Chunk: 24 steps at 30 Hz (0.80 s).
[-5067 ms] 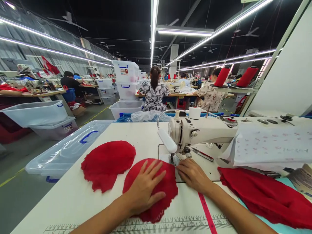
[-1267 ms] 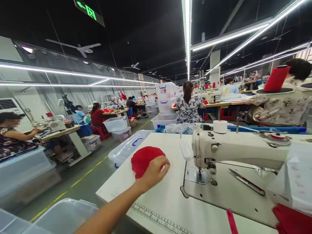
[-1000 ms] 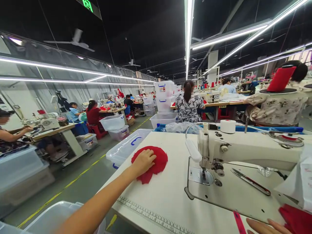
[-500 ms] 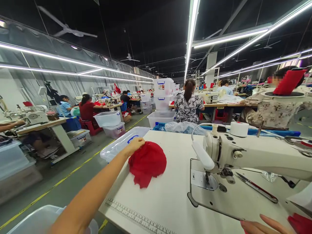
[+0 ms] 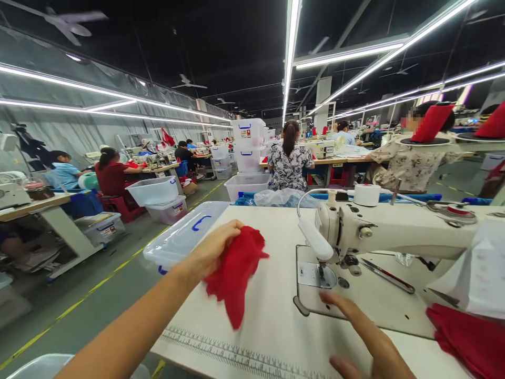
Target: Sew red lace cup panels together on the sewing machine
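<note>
My left hand (image 5: pixel 221 245) pinches a red piece of fabric (image 5: pixel 240 273) by its upper edge, and the cloth hangs down over the left side of the white table (image 5: pixel 276 321). In front of the sewing machine (image 5: pixel 379 226), my right hand (image 5: pixel 363 331) is held with thumb and fingers apart and nothing in it. Its index fingertip comes near the machine's needle plate (image 5: pixel 310 273). More red fabric (image 5: pixel 469 337) lies at the right edge, beside a white sheet (image 5: pixel 481 273).
A printed ruler (image 5: pixel 236 355) runs along the table's front edge. Dark tweezers (image 5: pixel 389 276) lie under the machine arm. A clear lidded bin (image 5: pixel 185 231) stands left of the table, and stacked bins (image 5: pixel 248 142) rise ahead. Several people sit at other machines.
The red fabric, spread flat before, is now lifted and bunched in my left hand. My right hand has come in from the lower right towards the needle area. The view has turned rightward.
</note>
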Each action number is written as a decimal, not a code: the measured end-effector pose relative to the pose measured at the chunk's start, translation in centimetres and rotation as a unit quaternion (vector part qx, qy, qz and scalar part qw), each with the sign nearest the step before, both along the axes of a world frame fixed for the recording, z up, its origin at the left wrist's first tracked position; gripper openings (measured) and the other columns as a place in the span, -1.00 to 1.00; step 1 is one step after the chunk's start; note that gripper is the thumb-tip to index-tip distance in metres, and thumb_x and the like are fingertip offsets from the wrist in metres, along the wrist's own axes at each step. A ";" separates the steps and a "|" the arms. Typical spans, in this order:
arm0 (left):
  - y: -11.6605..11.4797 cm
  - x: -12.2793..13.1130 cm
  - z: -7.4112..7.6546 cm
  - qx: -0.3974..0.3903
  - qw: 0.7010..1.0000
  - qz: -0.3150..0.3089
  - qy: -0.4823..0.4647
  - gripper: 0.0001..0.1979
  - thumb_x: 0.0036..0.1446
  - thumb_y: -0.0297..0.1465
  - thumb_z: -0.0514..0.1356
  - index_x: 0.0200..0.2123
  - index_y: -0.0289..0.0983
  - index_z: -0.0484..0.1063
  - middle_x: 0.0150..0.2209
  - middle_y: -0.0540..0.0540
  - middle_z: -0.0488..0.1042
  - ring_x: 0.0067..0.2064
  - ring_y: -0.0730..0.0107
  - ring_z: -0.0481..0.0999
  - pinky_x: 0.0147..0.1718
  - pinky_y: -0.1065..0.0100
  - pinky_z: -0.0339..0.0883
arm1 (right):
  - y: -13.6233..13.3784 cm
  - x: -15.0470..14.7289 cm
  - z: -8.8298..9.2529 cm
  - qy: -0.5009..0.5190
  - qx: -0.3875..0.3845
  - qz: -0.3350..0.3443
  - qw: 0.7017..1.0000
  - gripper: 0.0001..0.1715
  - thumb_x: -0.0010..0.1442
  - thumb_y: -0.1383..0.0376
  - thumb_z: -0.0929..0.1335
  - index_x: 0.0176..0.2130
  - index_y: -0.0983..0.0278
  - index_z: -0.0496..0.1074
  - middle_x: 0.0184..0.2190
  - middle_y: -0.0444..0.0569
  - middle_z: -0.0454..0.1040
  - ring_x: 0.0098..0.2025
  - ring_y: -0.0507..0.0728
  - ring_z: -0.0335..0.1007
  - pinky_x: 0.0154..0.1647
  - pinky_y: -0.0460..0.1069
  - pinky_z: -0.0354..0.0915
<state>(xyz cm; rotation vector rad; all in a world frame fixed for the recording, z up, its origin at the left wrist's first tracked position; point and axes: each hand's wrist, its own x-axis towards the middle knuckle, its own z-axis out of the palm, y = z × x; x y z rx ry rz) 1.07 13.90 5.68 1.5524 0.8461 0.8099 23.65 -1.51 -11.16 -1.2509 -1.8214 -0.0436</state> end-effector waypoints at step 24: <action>-3.4 6.8 -9.3 0.083 0.963 -0.147 0.210 -0.72 -0.13 -0.21 0.05 -0.65 -0.30 0.25 -0.64 0.04 0.22 -0.55 0.48 0.17 -0.56 0.44 0.03 | 4.6 -1.6 1.2 0.177 -0.203 0.015 0.963 -0.62 -0.10 0.48 0.23 -0.22 0.34 0.38 -0.33 -0.02 0.38 -0.28 0.12 0.25 -0.24 0.00 0.15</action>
